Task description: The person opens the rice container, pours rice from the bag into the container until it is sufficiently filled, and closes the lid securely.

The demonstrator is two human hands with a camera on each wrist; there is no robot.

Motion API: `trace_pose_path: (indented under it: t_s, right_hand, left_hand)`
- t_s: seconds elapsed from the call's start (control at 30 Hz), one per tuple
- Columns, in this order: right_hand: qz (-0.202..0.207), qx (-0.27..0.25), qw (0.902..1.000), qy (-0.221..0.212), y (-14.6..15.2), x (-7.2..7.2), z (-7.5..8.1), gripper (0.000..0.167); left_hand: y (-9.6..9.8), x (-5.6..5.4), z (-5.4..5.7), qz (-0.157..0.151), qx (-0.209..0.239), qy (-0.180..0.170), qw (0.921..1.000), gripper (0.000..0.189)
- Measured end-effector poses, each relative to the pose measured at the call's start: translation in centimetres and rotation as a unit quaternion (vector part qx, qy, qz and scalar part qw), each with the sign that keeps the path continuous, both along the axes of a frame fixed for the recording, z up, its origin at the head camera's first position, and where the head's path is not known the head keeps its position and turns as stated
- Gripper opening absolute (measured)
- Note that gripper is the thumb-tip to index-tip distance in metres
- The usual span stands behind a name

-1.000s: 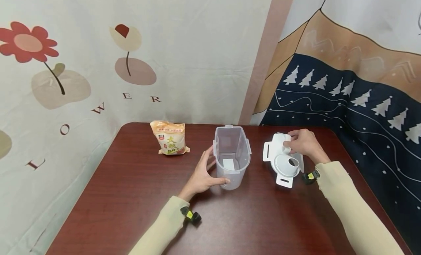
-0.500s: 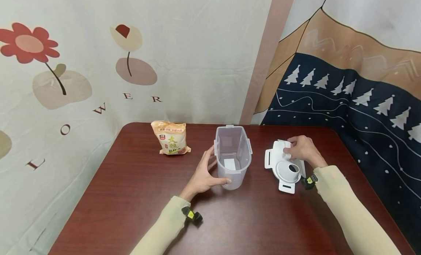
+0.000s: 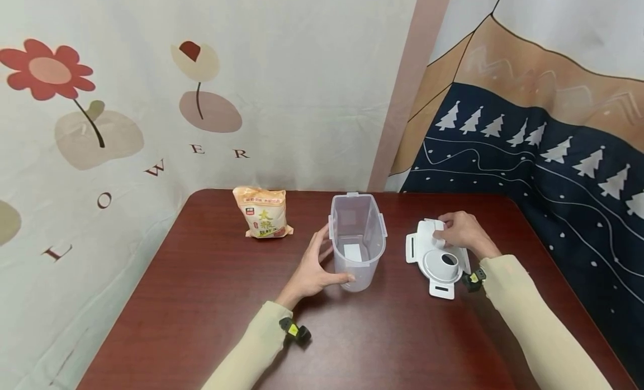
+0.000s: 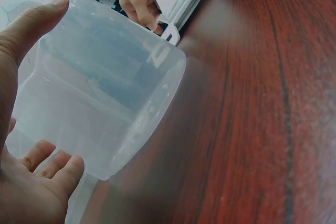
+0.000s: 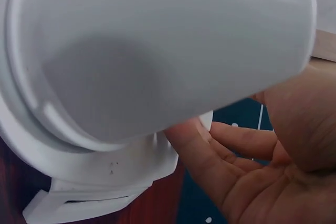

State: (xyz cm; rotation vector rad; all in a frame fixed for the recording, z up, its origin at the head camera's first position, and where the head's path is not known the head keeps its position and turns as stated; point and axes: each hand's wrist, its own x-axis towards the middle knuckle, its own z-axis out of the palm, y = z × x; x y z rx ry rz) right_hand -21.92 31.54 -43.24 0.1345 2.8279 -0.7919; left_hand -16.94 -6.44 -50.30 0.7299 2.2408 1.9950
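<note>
In the head view a clear plastic container (image 3: 360, 272) stands upright on the table, its mouth facing up and a white patch visible inside. My left hand (image 3: 313, 269) holds it from the left, thumb on the near side and fingers along the left wall. To its right is a white lid (image 3: 426, 247) with side tabs and a round spout with a dark hole. My right hand (image 3: 465, 232) pinches the lid's raised part at the far end. The spout (image 5: 168, 51) fills much of the right wrist view and covers part of the fingers.
A yellowish printed plastic packet (image 3: 264, 214) stands at the back left of the dark red wooden table (image 3: 392, 339). Patterned cloth (image 3: 302, 88) hangs behind the table, and a dark blue part with trees runs along the right side.
The right hand has brought the lid slightly nearer to me, keeping its pinch. The left hand and the container have stayed nearly where they were.
</note>
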Motion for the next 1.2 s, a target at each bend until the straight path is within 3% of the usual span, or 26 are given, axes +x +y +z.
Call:
trace_pose_path:
  t_s: [0.4,0.87,1.2]
  right_hand:
    - [0.031,0.012,0.9994,0.012,0.0,0.9,0.8,0.066]
    - [0.096,0.004,0.9908,0.096,-1.7,2.9,1.4,0.072]
    - [0.138,-0.050,0.9817,0.122,-4.7,4.7,0.8,0.100]
  left_hand:
    - [-0.1,0.0,0.0,0.000,-0.017,0.001,0.9999,0.124]
    - [0.1,0.2,0.4,0.007,-0.011,0.003,0.9999,0.126]
    - [-0.1,0.0,-0.1,0.006,-0.018,-0.002,0.9998,0.124]
